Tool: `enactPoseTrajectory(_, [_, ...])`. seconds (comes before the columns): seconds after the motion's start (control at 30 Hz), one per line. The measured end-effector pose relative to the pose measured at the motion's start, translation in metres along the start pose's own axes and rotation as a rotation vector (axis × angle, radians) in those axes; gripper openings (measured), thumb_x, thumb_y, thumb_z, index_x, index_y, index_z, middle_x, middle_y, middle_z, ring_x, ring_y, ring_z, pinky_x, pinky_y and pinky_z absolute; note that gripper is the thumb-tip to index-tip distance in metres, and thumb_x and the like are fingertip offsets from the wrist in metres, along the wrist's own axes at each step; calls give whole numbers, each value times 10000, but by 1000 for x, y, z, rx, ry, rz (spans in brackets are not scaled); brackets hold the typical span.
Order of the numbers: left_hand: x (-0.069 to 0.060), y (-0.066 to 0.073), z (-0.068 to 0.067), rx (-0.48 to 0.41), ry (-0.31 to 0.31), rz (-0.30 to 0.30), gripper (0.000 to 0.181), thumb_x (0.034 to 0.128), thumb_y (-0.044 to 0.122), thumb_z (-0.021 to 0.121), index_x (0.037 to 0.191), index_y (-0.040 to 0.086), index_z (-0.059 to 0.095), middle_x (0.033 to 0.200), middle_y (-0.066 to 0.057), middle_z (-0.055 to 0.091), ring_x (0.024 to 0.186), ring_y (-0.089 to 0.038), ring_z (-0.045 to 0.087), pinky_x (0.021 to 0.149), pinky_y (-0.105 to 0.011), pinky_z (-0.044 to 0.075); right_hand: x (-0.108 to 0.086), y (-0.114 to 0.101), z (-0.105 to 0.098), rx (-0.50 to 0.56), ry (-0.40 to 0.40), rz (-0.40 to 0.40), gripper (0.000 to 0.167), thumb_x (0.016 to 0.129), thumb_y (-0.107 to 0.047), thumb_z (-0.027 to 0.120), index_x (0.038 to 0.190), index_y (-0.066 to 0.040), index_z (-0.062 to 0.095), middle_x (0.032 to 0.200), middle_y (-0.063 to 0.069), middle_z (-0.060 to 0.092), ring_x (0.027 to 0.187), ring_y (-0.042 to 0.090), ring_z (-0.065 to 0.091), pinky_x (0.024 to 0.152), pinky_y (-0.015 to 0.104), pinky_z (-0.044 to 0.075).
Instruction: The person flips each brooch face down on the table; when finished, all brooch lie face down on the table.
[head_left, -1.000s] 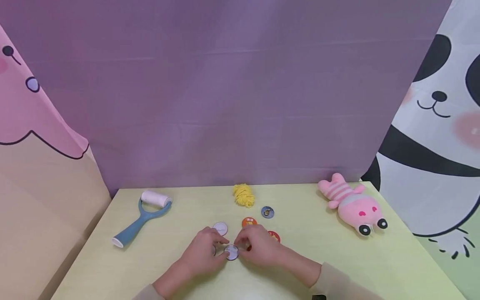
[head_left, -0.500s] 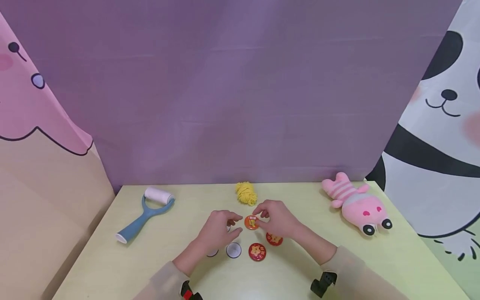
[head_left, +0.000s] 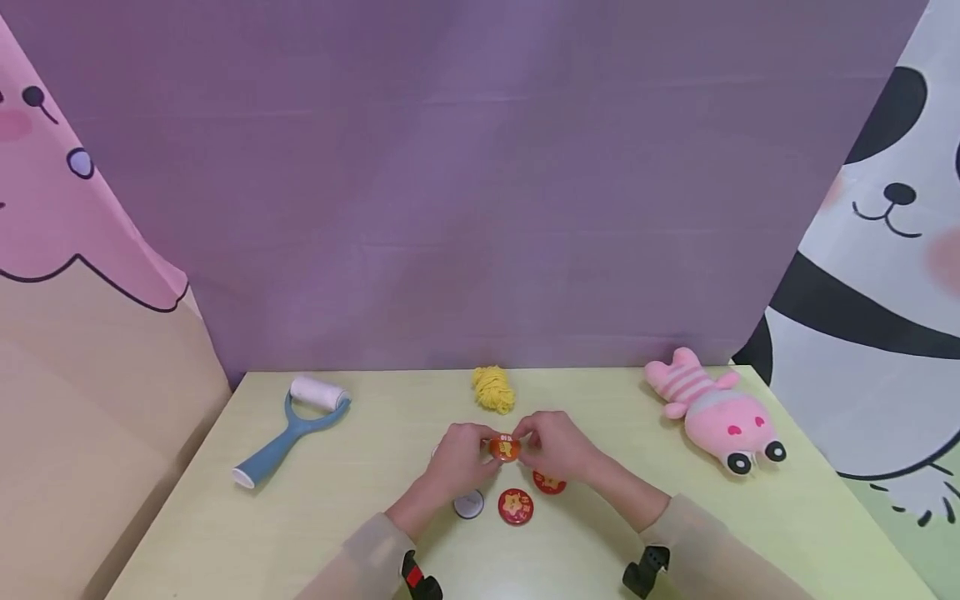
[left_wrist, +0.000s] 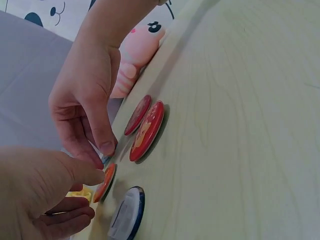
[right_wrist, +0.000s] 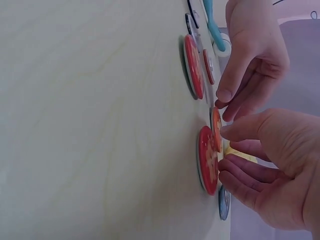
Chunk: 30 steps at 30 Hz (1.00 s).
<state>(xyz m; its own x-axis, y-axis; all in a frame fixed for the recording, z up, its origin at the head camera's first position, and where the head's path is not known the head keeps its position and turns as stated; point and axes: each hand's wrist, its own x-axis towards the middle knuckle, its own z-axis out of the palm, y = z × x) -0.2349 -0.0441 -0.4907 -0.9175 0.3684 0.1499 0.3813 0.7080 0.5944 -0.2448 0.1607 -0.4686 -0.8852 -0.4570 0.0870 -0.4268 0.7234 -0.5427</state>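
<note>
An orange button badge (head_left: 505,448) with yellow print sits between my hands. My left hand (head_left: 459,461) pinches its left edge with thumb and fingers, and my right hand (head_left: 558,448) pinches the right edge. Nearer to me lie a red badge (head_left: 515,506) and a badge with its white back up (head_left: 468,504). A second red badge (head_left: 550,482) is partly under the right wrist. In the right wrist view, a blue badge (right_wrist: 224,202) lies beyond the right fingers; in the head view the right hand hides it. More badges lie beyond the left hand in that wrist view.
A bundle of yellow yarn (head_left: 493,389) lies at the table's back edge. A lint roller (head_left: 288,433) with a blue forked handle is at the left. On the right lies a pink striped plush toy (head_left: 712,408). A purple cloth (head_left: 480,183) hangs behind the table (head_left: 637,542).
Both hands left the white-backed badge near the front and moved back to the orange badge. Over the last half second they closed in on its two edges. The head view shifted slightly.
</note>
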Motion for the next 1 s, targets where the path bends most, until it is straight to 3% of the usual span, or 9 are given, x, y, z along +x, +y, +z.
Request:
enactPoseTrajectory(0.2, [3,2,4,36,-1,9,284,897,105,846,1163,19,797,1052,-82,804,793,-92,565,705,-191,523,1,1,3,-17,0,-9,194,855,-26,842,1041,-51,794,972,65,773,805,122,637,694,217,550])
enactPoseTrajectory(0.6, [5,-1,10,46,18,-29,210,917,73,821,1124,34,824,1053,-86,818,933,-169,687,844,-305,628,4,4,6,-8,-13,-4,185,848,-23,851,1017,-80,800,930,22,766,807,122,640,710,221,549])
enactPoseTrajectory(0.77, [3,-6,9,-45,31,-13,189,929,71,811,1114,35,829,1041,-88,825,916,-158,719,804,-267,632,4,9,7,58,-20,11,164,871,-48,848,1021,-86,796,934,24,776,829,112,684,746,228,595])
enactPoseTrajectory(1.0, [0,-13,2,-218,67,6,172,947,59,788,1113,54,830,1038,-71,830,892,-132,760,773,-203,620,3,11,-2,308,-10,79,133,922,-76,817,1052,-68,791,1028,81,803,970,211,767,851,297,645])
